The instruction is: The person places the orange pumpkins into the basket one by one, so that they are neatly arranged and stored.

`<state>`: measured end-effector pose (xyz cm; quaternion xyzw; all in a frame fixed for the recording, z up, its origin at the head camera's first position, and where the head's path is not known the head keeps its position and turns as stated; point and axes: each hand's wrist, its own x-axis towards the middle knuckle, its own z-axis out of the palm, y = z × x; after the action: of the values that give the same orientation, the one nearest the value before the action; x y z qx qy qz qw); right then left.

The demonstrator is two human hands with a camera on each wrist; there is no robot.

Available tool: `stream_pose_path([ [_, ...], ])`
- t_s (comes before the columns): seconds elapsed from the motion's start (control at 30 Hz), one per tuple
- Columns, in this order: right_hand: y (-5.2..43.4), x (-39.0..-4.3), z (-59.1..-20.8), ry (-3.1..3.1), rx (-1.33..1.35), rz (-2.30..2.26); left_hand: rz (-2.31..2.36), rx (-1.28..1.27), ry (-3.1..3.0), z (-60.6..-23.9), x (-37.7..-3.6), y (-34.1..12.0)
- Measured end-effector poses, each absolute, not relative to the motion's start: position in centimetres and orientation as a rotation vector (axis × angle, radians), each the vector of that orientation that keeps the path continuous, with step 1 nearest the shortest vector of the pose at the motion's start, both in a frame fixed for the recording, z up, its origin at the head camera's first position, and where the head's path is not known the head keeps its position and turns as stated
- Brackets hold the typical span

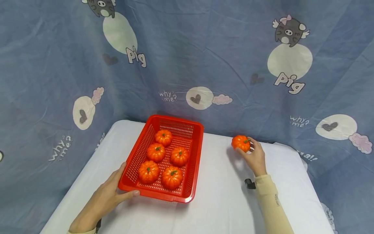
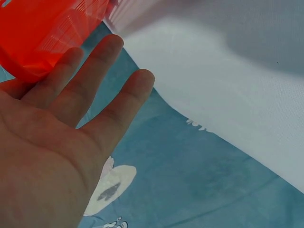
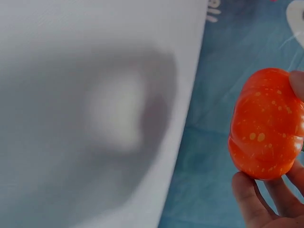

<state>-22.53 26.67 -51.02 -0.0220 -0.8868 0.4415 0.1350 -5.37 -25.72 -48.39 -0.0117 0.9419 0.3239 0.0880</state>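
1. I am holding a pumpkin [image 1: 241,143] in my right hand [image 1: 255,157], fingers curled round it, raised just above the far right part of the table [image 1: 222,201], near the curtain [image 1: 187,58].
2. In the right wrist view the pumpkin [image 3: 266,130] is showing its speckled orange side, with my fingertips [image 3: 249,194] cupping it from below and another finger pressing at its upper right edge.
3. My right forearm, in a pale sleeve [image 1: 273,204], is stretching forward from the near right edge, the wrist bending slightly left toward the pumpkin.
4. My left hand [image 1: 109,195] is grasping the near left corner of the red basket [image 1: 191,191]: the thumb is lying along the front rim and the fingers are reaching up the left wall.
5. In the left wrist view my left hand's fingers [image 2: 102,80] are lying nearly straight, their tips against the basket's [image 2: 42,33] underside.
6. Five more pumpkins [image 1: 163,159] are sitting inside the basket, which is resting on the table well apart from my right hand.
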Motion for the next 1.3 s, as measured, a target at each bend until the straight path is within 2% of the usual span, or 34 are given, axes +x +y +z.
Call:
stream_pose_path([
  [0.67,23.8,-22.8,-48.2,-2.502,0.21,1.229,0.955,-0.025,2.815,-48.4,-5.4,-25.7],
  [1.3,19.6,-23.2,-47.1,-2.526,0.274,1.324,0.937,-0.04,2.802,-48.3,-5.4,-25.7],
])
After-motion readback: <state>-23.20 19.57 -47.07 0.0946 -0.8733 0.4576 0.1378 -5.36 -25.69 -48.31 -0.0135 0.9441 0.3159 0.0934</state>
